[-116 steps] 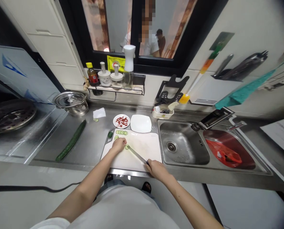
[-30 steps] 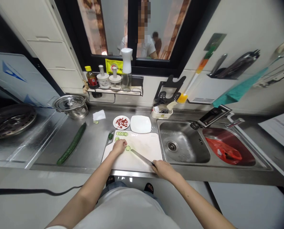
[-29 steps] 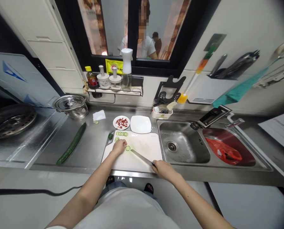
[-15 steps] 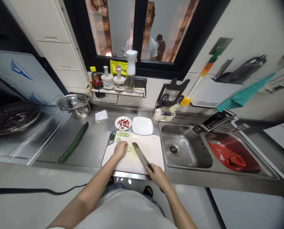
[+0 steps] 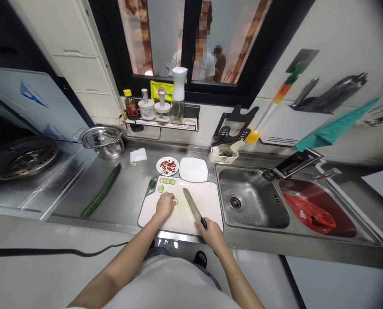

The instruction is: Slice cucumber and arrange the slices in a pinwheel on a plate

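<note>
My right hand (image 5: pixel 212 235) grips the black handle of a kitchen knife (image 5: pixel 191 204), its blade lying over the white cutting board (image 5: pixel 181 219) and pointing away from me. My left hand (image 5: pixel 164 205) is on the board left of the blade, fingers closed at a thin cucumber slice (image 5: pixel 176 201) that shows partly beyond the fingertips. A row of cucumber slices (image 5: pixel 167 181) lies along the board's far edge, with a few more slices (image 5: pixel 161 188) just below it. A dark green cucumber end (image 5: pixel 152 183) rests by the board's handle.
A whole cucumber (image 5: pixel 101 191) lies left of the board. Behind the board stand a plate of chopped red pieces (image 5: pixel 167 174) and a white square plate (image 5: pixel 193 170). A lidded steel pot (image 5: pixel 105 143) is at the back left; a double sink (image 5: pixel 252 216) is to the right.
My left hand has shifted slightly right, and its fingers now cover part of the lone cucumber slice. The knife stays in my right hand, a little farther from the slice.
</note>
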Tool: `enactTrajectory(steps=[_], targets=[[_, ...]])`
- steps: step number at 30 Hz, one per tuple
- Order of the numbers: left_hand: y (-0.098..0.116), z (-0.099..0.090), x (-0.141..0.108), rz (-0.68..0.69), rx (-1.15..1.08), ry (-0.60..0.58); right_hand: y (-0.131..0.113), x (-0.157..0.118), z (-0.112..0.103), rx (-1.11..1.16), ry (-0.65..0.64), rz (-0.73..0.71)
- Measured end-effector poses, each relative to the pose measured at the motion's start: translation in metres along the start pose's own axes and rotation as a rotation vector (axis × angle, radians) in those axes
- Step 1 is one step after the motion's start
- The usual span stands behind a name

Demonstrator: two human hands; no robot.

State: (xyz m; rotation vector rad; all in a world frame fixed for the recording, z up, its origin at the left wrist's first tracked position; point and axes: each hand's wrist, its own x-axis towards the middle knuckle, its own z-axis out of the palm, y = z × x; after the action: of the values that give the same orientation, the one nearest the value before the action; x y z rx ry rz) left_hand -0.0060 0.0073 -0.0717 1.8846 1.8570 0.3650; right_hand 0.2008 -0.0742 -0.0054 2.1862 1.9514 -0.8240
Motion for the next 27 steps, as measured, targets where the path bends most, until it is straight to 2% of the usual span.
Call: enactTrajectory(steps=[6,12,15,19,27], targets=[[-0.003,0.001,0.006,-0.078,-0.154,-0.002,-0.001,0.000,0.000,0.039,-0.013,0.001],[-0.024,-0.006,0.015,-0.226,-0.260,0.105,0.000,0.002,0.001,0.049,-0.002,0.001],[-0.038,-0.013,0.020,-0.288,-0.264,0.165,0.001,0.003,0.003,0.044,0.000,-0.003],[-0.051,-0.020,0.025,-0.331,-0.233,0.189,0.001,0.003,0.002,0.032,-0.001,0.000],[-0.059,-0.019,0.026,-0.344,-0.113,0.200,0.000,0.006,0.001,0.031,-0.010,0.006]])
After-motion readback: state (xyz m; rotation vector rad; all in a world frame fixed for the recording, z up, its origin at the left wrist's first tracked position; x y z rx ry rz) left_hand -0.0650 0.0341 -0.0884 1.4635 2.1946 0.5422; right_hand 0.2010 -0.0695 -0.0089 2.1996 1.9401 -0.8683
